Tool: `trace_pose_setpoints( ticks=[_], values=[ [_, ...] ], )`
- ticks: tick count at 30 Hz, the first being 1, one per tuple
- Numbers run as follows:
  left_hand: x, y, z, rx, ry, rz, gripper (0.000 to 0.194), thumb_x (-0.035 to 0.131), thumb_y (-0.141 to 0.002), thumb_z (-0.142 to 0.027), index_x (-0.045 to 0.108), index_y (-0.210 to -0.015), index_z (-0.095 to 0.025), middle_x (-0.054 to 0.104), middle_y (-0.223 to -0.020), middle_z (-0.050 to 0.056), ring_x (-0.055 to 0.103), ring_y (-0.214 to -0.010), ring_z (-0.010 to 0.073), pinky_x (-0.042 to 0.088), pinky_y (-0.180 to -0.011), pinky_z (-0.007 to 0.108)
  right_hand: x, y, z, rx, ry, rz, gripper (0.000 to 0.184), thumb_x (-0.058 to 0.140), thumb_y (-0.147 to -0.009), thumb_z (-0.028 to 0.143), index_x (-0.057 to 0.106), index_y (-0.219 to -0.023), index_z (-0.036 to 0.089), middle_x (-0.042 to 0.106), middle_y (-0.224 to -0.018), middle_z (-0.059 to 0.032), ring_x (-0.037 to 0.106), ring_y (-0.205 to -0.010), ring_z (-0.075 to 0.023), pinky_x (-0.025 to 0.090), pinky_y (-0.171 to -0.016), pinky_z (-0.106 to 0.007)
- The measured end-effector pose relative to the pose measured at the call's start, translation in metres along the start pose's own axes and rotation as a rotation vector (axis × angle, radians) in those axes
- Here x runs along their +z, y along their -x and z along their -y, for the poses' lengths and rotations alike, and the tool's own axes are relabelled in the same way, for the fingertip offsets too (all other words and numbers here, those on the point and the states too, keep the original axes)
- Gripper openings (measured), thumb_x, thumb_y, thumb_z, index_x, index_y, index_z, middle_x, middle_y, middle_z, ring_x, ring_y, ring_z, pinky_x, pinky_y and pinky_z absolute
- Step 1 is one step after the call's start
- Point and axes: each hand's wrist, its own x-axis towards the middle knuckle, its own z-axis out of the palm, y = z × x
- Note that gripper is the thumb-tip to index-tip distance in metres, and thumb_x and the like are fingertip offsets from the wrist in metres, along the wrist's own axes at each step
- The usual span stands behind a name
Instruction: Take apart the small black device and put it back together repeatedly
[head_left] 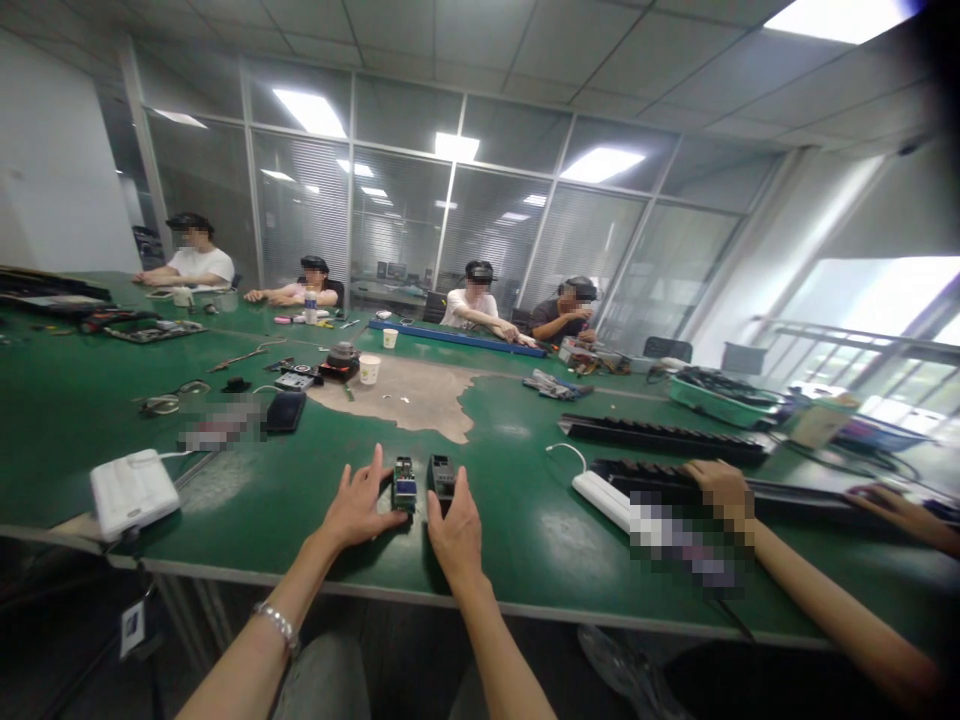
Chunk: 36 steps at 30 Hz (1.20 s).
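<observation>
In front of me, at the table's near side, stand two small parts side by side with a narrow gap between them. The left one is a circuit board module [405, 484] with a blue component on its face. My left hand [358, 508] is beside it, fingers stretched apart and thumb at its lower end. To its right is a black plastic housing [442, 474] with openings at the top. My right hand [459, 525] has its thumb on the near left and its fingers along the right side of this housing; the hand hides its lower part.
A green table [517, 520] with a bare brown patch [409, 400] spreads ahead. A white box [135, 492] and a phone [286, 411] lie left, paper cups [369, 369] beyond. At right, a co-worker's hand [721, 492] is by black slotted strips [667, 438] and a white power strip [606, 498]. Several people sit opposite.
</observation>
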Motion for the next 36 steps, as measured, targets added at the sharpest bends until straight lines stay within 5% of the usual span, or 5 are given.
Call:
trace_pose_setpoints(
  ticks=[9, 16, 26, 36],
  values=[
    [0.0, 0.0, 0.001, -0.009, 0.01, 0.007, 0.121, 0.062, -0.075, -0.059, -0.03, -0.143, -0.016, 0.045, -0.144, 0.012, 0.028, -0.138, 0.0301, 0.001, -0.113, 0.054, -0.016, -0.023, 0.05, 0.055, -0.227, -0.03, 0.07, 0.048, -0.091, 0.041, 0.024, -0.147, 0.006, 0.056, -0.129, -0.0189, 0.056, -0.116, -0.0257, 0.044, -0.096, -0.037],
    [0.0, 0.001, 0.0, -0.001, 0.019, -0.019, 0.116, 0.059, -0.077, -0.052, -0.029, -0.143, -0.014, 0.048, -0.141, 0.011, 0.032, -0.135, 0.0287, 0.002, -0.114, 0.054, -0.006, -0.023, 0.078, 0.049, -0.073, 0.118, 0.074, 0.053, -0.088, 0.036, 0.025, -0.145, -0.001, 0.059, -0.122, -0.0244, 0.06, -0.11, -0.029, 0.046, -0.091, -0.037],
    [0.003, 0.002, 0.002, -0.021, -0.03, -0.051, 0.098, 0.048, -0.082, -0.037, -0.023, -0.146, -0.015, 0.031, -0.151, 0.013, 0.029, -0.138, 0.0258, 0.007, -0.115, 0.052, 0.003, -0.017, 0.089, 0.03, 0.103, 0.181, 0.076, 0.053, -0.087, 0.03, 0.018, -0.148, 0.0, 0.06, -0.12, -0.0234, 0.062, -0.104, -0.0283, 0.046, -0.085, -0.034],
    [0.002, 0.002, 0.002, 0.002, -0.039, -0.031, 0.103, 0.051, -0.078, -0.037, -0.023, -0.146, -0.016, 0.031, -0.151, 0.011, 0.027, -0.138, 0.0256, 0.005, -0.115, 0.052, -0.001, -0.016, 0.09, 0.117, 0.134, 0.227, 0.077, 0.051, -0.086, 0.032, 0.016, -0.149, 0.002, 0.065, -0.11, -0.0206, 0.064, -0.097, -0.0278, 0.046, -0.081, -0.034]
  ],
)
